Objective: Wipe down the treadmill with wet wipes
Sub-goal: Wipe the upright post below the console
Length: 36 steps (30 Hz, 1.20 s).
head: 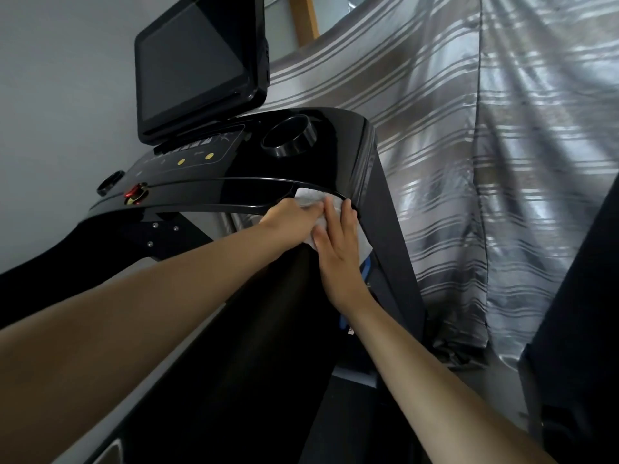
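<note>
**Procedure: console corner wipe-down**

My right fingers (330,219) lie straight and flat. They press the wet wipe (310,197) onto the treadmill (318,162) just below and right of the cup holder (289,139), where the front bar (201,206) meets the rounded console corner. My left fingers (306,212) rest on the same wipe from the side nearer the cup holder. Their tips are covered, so I cannot tell whether they are curled or straight.

Step in hand, by my judgement: cleaning this corner joint.
1. Keep the pressure flat and even.
2. Draw the wipe along the seam, not across it.
3. Work a folded edge under the lip.
4. Keep moisture off the button panel (201,152) and the red safety key (135,193), both left of the cup holder.

Materials:
- **Wipe:** white, soft and crumpled.
- **Console shell:** hard gloss black with curved edges, so it will likely show streaks and should be finished with one continuous pass.
- **Cup holder:** a shiny round ring.
- **Handrail (291,296):** below the cup holder, darker, matte and rounded.
- **Curtain (502,162):** to the cup holder's right, silvery, striped and hanging in folds.
</note>
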{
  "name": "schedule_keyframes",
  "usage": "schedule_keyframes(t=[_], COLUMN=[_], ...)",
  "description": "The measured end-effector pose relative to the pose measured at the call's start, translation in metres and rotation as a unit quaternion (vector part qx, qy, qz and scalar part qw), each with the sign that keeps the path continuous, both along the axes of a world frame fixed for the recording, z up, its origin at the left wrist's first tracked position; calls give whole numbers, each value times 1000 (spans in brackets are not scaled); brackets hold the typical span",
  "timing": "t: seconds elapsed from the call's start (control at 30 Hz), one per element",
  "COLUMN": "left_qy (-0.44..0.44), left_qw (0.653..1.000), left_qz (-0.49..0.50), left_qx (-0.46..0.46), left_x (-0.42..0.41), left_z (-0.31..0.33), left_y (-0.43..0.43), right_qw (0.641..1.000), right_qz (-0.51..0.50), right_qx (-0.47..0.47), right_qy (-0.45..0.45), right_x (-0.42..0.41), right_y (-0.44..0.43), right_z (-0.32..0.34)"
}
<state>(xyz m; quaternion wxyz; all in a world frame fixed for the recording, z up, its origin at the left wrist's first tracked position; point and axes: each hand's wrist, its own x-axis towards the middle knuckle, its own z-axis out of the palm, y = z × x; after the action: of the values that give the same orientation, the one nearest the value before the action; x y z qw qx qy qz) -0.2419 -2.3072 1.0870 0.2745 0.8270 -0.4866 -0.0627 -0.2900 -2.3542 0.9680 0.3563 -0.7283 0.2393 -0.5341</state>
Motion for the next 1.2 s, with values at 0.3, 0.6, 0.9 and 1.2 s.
schedule_keyframes(t=[0.3, 0.6, 0.9, 1.2], left_qy=[-48, -52, -28, -64], left_qw=[998, 997, 998, 995], left_qz=[-24, -13, -9, -22], left_qx=[35, -48, -63, -72], left_x=[2, 10, 9, 6], left_z=[-9, -12, -15, -13], left_y=[26, 25, 22, 29], right_qw=[990, 984, 990, 986], right_qz=[84, 93, 26, 10], right_qx=[90, 144, 139, 166], right_qy=[-71, -54, 16, 8], right_x=[-19, -29, -18, -17], right_y=[43, 37, 36, 36], right_z=[0, 18, 31, 44])
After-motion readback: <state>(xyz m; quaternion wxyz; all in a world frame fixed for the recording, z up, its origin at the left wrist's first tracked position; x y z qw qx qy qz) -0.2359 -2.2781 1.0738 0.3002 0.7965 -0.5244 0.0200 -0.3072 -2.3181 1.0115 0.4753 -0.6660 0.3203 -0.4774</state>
